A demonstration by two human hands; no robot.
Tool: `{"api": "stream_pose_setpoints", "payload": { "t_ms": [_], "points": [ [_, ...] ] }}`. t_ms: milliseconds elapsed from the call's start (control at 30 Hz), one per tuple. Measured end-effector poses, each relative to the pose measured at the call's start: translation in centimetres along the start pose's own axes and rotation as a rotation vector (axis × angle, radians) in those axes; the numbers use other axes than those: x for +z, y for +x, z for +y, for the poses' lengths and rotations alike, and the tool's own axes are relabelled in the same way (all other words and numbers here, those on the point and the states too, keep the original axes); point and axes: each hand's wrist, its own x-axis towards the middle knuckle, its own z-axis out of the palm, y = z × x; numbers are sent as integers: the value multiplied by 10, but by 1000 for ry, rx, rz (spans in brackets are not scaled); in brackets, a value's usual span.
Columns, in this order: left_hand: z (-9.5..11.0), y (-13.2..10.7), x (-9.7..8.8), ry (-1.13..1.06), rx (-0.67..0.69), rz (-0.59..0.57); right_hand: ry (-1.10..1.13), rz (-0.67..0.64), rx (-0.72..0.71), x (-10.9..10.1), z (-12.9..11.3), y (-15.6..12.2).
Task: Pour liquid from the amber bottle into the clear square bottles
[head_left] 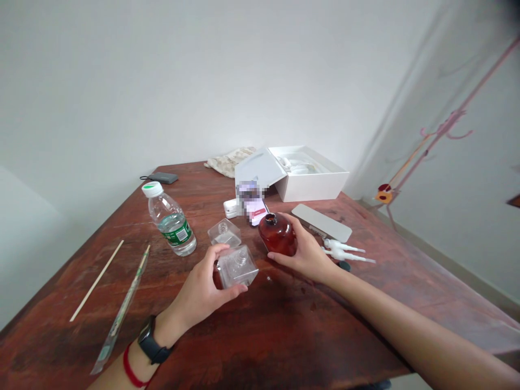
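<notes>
Smartwatch [149, 340] closest, our left hand [199, 292] gripped a square glass bottle [239, 268], our right hand [304, 254] an amber bottle [277, 235], both held mid-body for steadiness.

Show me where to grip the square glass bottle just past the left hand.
Pinch two opposite flat sides of the square glass bottle, coming from the left: those faces are parallel, the neck is short, and the left hand crowds the near side.
</notes>
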Motion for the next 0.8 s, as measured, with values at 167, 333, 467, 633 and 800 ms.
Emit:
{"api": "stream_pose_setpoints", "payload": {
  "t_ms": [167, 333, 467, 633, 800],
  "points": [
    [2, 0, 0, 17, 6, 1, -20, -8, 5, -1, 0, 0],
    [1, 0, 1, 25, 15, -3, -17, -8, 15, -1, -1, 0],
    [-2, 1, 1, 40, 15, -9, -29, -1, 34, 0, -1, 0],
    [-3, 0, 0, 53, -6, -26, -17, -7, 25, -1, -2, 0],
    [-1, 0, -1, 60, -12, -41, -26, -14, 36, -1, -1, 0]
  ]
}}
